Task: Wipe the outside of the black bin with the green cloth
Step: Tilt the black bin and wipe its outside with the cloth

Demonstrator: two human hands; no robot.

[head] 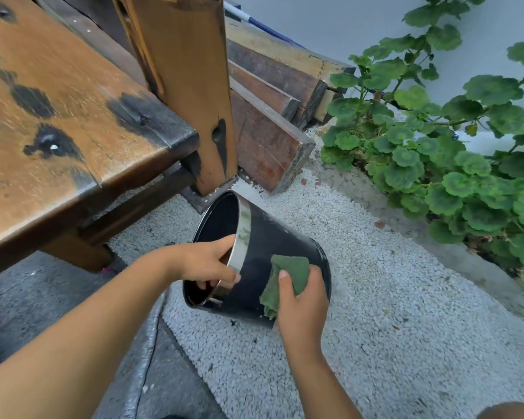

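Clutched the green cloth (pixel 294 270) in the right hand (pixel 303 306), thumb on top, pressed against the outer wall of the black bin (pixel 270 237). Gripped its shiny rim (pixel 242 231) with the left hand (pixel 203 261), fingers curled inside. Held the bin tipped sideways above white gravel (pixel 360 297), near a wooden bench (pixel 73 122) and geraniums (pixel 436 164).

Left hand (pixel 204 261) on bin (pixel 273 240), right hand (pixel 301 300) on cloth (pixel 288 276)
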